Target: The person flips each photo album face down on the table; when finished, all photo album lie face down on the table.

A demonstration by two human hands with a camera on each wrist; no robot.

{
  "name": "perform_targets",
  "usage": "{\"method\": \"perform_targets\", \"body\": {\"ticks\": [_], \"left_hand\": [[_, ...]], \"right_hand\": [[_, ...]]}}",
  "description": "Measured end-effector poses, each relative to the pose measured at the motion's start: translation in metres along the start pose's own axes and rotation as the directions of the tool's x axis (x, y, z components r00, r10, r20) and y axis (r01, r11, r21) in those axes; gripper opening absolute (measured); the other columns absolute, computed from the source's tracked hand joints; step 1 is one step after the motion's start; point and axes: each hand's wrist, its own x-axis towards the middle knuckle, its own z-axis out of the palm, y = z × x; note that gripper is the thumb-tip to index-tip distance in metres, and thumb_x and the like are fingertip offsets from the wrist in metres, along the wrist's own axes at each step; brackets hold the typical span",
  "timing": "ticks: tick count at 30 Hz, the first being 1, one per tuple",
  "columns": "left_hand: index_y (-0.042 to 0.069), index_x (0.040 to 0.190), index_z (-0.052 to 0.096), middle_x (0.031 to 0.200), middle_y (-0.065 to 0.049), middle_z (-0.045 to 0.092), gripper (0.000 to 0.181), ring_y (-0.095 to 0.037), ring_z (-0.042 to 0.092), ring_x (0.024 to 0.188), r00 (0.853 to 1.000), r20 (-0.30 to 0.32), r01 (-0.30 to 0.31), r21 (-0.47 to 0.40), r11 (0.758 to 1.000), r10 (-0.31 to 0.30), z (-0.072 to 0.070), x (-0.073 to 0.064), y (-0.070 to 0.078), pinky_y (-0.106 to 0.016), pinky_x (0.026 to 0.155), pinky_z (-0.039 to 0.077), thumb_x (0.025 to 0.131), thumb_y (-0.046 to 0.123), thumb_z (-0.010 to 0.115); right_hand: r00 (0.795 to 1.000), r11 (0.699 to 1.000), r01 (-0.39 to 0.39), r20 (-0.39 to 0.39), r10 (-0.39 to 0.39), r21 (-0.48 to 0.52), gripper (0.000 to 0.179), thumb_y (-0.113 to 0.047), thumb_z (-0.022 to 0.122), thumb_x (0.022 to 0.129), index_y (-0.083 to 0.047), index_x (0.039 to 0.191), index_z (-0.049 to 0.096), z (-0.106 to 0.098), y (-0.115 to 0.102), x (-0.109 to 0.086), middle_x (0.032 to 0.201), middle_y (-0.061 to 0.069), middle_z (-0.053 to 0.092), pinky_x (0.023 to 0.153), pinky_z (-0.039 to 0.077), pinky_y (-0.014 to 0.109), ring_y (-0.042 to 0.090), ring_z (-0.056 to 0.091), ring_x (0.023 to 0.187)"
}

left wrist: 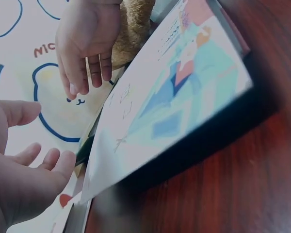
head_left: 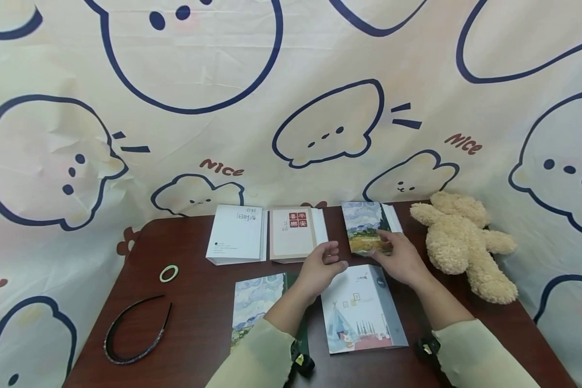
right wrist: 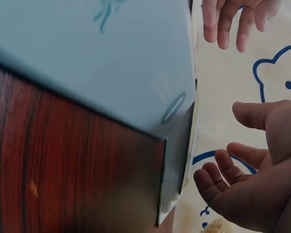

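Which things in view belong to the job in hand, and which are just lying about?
Likely in the job (both hands are among these):
- back landscape-cover book, nearest the right hand
- tent-picture book, by the left hand
- front landscape-cover book
- white book
- cream book

Probably lying about:
- green ring
- headband
- plush toy

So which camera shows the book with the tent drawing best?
The head view, because nearly the whole book shows, tent drawing included. The left wrist view has its cover closer, but slanted and blurred; the right wrist view shows only its pale blue side, cropped.
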Motion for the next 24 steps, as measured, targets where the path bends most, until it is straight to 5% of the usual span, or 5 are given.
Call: {"method": "perform_targets", "body": {"ticks": [10, 24], "left_hand": [[0.009, 0.15, 0.051, 0.144, -0.011, 0.056, 0.06, -0.028, 0.054, 0.135, 0.999, -0.02, 0.024, -0.036, 0.999, -0.025, 0.012, 0.022, 0.002, -0.042, 0.104, 0.052, 0.096, 0.018, 0.074], [0.01, 0.148, 0.053, 0.139, -0.009, 0.058, 0.062, -0.026, 0.057, 0.13, 0.997, -0.034, 0.064, -0.043, 0.997, -0.065, 0.027, 0.042, 0.0, -0.038, 0.101, 0.054, 0.092, 0.015, 0.079]], "right_hand": [[0.999, 0.999, -0.045, -0.006, 0.045, -0.017, 0.072, -0.033, 0.066, 0.101, 0.003, 0.156, 0.037, -0.003, 0.018, 0.013, 0.159, 0.032, 0.032, 0.112, 0.032, 0.07, 0.053, 0.032, 0.144], [0.992, 0.992, -0.125, 0.006, 0.125, -0.003, 0.079, -0.034, 0.065, 0.101, 0.007, 0.158, 0.03, -0.003, 0.037, 0.026, 0.16, 0.035, 0.028, 0.115, 0.029, 0.069, 0.055, 0.029, 0.146]]}}
